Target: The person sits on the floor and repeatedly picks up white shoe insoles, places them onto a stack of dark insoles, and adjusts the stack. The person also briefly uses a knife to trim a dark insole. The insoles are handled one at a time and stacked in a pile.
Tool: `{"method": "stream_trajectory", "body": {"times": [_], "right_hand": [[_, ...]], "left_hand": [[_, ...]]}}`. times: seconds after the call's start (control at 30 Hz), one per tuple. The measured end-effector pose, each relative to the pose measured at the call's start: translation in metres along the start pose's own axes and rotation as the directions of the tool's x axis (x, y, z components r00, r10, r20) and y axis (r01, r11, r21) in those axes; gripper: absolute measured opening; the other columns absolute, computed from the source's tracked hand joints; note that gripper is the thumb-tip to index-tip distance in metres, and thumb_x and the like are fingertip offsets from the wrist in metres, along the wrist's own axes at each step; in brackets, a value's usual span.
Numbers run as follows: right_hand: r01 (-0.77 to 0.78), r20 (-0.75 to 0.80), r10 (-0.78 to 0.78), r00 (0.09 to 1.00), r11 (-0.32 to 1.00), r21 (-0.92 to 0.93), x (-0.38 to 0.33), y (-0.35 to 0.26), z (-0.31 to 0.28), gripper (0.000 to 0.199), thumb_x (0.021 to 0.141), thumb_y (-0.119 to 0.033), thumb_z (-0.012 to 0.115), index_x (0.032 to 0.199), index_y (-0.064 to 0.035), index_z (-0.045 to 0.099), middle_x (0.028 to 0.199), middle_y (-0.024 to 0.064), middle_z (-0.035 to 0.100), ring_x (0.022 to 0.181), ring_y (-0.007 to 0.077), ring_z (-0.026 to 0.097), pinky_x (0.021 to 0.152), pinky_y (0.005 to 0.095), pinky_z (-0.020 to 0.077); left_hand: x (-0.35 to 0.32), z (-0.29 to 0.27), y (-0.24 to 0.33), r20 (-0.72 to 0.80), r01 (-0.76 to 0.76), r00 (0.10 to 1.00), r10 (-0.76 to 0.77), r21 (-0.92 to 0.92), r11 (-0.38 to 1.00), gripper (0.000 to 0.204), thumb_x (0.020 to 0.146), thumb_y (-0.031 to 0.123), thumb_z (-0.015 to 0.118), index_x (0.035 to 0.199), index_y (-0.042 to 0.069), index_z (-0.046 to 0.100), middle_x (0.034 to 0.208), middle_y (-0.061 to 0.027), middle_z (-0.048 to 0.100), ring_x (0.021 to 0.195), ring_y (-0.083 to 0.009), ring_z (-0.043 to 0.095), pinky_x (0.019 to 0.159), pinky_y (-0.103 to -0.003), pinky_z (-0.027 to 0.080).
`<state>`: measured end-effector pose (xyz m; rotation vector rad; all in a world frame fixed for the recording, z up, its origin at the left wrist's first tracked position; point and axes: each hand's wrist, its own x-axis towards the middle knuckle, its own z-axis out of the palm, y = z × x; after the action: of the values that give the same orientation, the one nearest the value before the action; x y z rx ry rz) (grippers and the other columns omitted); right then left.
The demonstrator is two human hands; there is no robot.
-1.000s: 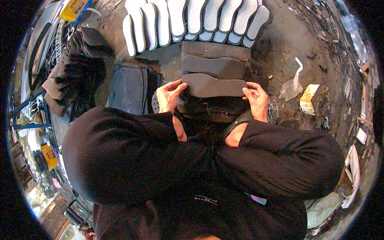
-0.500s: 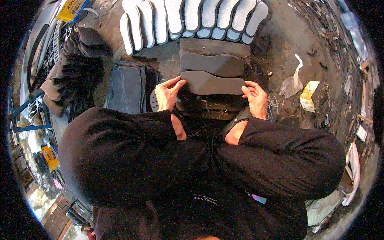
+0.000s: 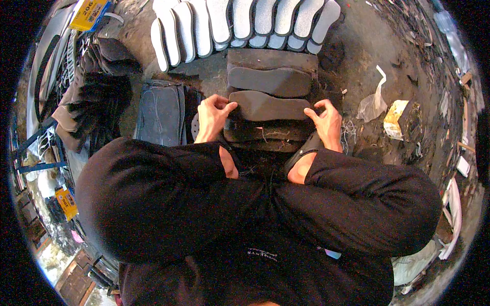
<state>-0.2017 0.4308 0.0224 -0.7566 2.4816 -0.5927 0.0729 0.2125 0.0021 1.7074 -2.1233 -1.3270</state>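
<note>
A dark grey shoe sole [image 3: 268,106] lies crosswise on a low dark block, just below a second dark shoe sole [image 3: 269,82]. At its left end, the thumb and curled index finger of my left hand [image 3: 210,118] are closed on the edge. My right hand [image 3: 328,124] is at the other end, its thumb on the sole's tip and its curled fingers raised apart from it. Beneath both soles, the block [image 3: 275,59] shows its bare far part.
Beyond the block stand rows of soles with white tops [image 3: 222,20]. A pile of dark sheets [image 3: 161,112] lies to the left, near a heap of dark soles [image 3: 104,86]. White scrap [image 3: 375,104] and a yellowish piece [image 3: 395,120] litter the floor at right.
The fingers of my right hand have lifted off the sole's right end, and its thumb has slid slightly inward. My left hand stays at the left end. The sole has hardly moved.
</note>
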Motion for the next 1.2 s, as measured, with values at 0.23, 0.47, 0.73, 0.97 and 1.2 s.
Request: {"method": "stream_trajectory", "body": {"times": [0.23, 0.47, 0.73, 0.97, 1.2], "right_hand": [[0.522, -0.162, -0.532, 0.831, 0.847, -0.099, 0.021, -0.017, 0.004, 0.07, 0.1, -0.045, 0.072, 0.155, -0.0071, 0.05, 0.146, 0.0213, 0.056, 0.137, 0.037, 0.053, 0.115, 0.0511, 0.0411], [0.689, 0.126, -0.689, 0.714, 0.658, -0.303, 0.031, -0.023, 0.059, 0.07, 0.109, -0.042, 0.051, 0.168, -0.0086, 0.033, 0.177, 0.0194, 0.022, 0.163, 0.0387, 0.021, 0.131, 0.0582, 0.0144], [0.287, -0.268, -0.235, 0.934, 0.942, 0.175, 0.026, 0.015, 0.057, 0.054, 0.104, -0.023, 0.069, 0.148, 0.0021, 0.049, 0.127, 0.0226, 0.061, 0.113, 0.0332, 0.061, 0.099, 0.0455, 0.0504], [0.183, -0.119, -0.182, 0.976, 0.983, -0.001, 0.059, 0.066, 0.061, 0.046, 0.106, -0.042, 0.066, 0.122, 0.0003, 0.055, 0.106, 0.0202, 0.062, 0.092, 0.0334, 0.062, 0.082, 0.0466, 0.05], [0.144, -0.225, -0.128, 0.966, 0.988, 0.053, 0.116, 0.164, 0.097, 0.056, 0.097, -0.06, 0.072, 0.111, -0.0067, 0.062, 0.072, 0.0114, 0.067, 0.065, 0.0313, 0.067, 0.065, 0.0472, 0.0522]], "left_hand": [[0.011, 0.014, 0.031, -0.033, -0.702, 0.658, 0.753, 0.337, 0.628, 0.087, 0.086, 0.025, 0.081, 0.161, 0.009, 0.042, 0.163, -0.0198, 0.043, 0.154, -0.0424, 0.035, 0.126, -0.058, 0.028], [0.008, 0.057, 0.016, 0.16, -0.661, 0.714, 0.682, 0.475, 0.581, 0.081, 0.104, 0.047, 0.059, 0.169, 0.008, 0.03, 0.179, -0.0121, 0.02, 0.166, -0.0357, 0.014, 0.13, -0.065, 0.007], [0.016, 0.057, -0.033, -0.278, -0.165, 0.955, 0.104, -0.207, 0.964, 0.077, 0.086, 0.041, 0.087, 0.142, 0.0, 0.054, 0.124, -0.0238, 0.066, 0.111, -0.0363, 0.066, 0.098, -0.049, 0.055], [-0.008, 0.043, -0.042, 0.056, 0.039, 0.998, -0.003, -0.65, 0.759, 0.069, 0.083, 0.043, 0.089, 0.131, 0.001, 0.062, 0.118, -0.0203, 0.07, 0.106, -0.0326, 0.069, 0.093, -0.045, 0.057], [-0.022, 0.025, -0.022, -0.008, -0.02, 1.0, 0.02, -0.626, 0.78, 0.057, 0.085, 0.042, 0.087, 0.122, 0.001, 0.068, 0.119, -0.023, 0.07, 0.109, -0.0361, 0.069, 0.095, -0.046, 0.056]]}}
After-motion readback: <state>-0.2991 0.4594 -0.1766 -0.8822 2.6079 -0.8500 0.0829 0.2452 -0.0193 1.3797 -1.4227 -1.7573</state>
